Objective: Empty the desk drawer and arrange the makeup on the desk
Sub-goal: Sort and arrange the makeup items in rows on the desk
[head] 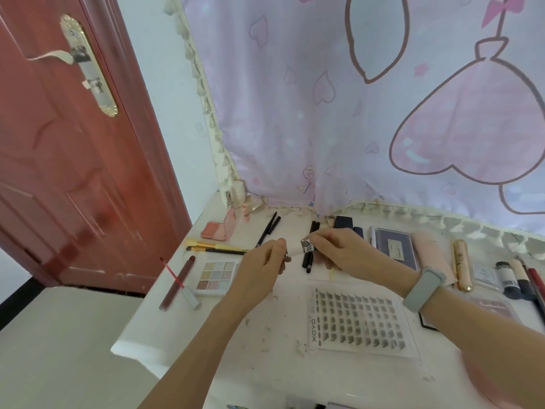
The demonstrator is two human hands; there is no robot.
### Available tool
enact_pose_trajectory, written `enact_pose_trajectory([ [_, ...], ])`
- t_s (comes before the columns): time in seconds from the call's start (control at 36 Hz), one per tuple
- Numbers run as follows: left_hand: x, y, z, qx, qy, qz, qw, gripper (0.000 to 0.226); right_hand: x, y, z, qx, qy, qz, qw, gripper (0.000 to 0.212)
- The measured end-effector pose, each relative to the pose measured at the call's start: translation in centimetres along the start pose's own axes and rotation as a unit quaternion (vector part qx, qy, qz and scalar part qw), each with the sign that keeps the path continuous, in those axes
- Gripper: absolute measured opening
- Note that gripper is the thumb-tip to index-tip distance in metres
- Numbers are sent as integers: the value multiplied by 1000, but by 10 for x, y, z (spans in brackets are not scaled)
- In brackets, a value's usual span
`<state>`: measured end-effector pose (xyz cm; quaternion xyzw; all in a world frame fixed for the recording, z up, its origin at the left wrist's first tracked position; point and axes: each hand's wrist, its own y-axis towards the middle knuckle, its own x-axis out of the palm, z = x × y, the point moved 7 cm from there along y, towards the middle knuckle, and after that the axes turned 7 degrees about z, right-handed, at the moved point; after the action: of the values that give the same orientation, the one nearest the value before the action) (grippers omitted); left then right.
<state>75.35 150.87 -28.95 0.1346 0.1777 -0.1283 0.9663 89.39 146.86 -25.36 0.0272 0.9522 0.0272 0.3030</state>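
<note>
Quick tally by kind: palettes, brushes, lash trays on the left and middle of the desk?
Palettes: 2, the blush palette and the eyeshadow palette
Brushes: 2, the yellow brush and the black brush
Lash trays: 1, the lash tray
Total: 5

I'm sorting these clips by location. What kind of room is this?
Most likely a bedroom or dorm corner used as a vanity. A white desk strewn with makeup, such as an eyeshadow palette, stands by a red-brown door, with a pink cartoon curtain hanging behind it.
</note>
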Motion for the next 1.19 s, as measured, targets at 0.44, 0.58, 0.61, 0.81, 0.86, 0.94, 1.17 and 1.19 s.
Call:
enact_pose_trajectory([
  [0.44,1,20,-11,1,134,-176,975,21,-40,14,22,-91,-134,45,986,25],
  [0.58,-5,30,-15,-50,8,-128,990,16,-58,21,45,-18,-64,107,992,24],
  [0.61,-4,30,-15,-55,-6,-123,991,14,-57,21,48,-7,-24,110,994,22],
  [0.81,-18,30,-12,3,32,-9,999,6,-25,14,56,27,103,89,990,6],
  [0.86,-19,29,-13,10,43,-5,999,8,-14,15,53,27,124,75,989,9],
  [0.94,-22,31,-16,13,69,21,997,9,-4,21,51,26,121,85,989,14],
  [1.17,-18,29,-19,8,133,-15,991,14,21,28,39,-32,-46,88,995,12],
  [1.19,-19,26,-19,10,137,-29,990,15,24,26,36,-40,-56,83,994,13],
])
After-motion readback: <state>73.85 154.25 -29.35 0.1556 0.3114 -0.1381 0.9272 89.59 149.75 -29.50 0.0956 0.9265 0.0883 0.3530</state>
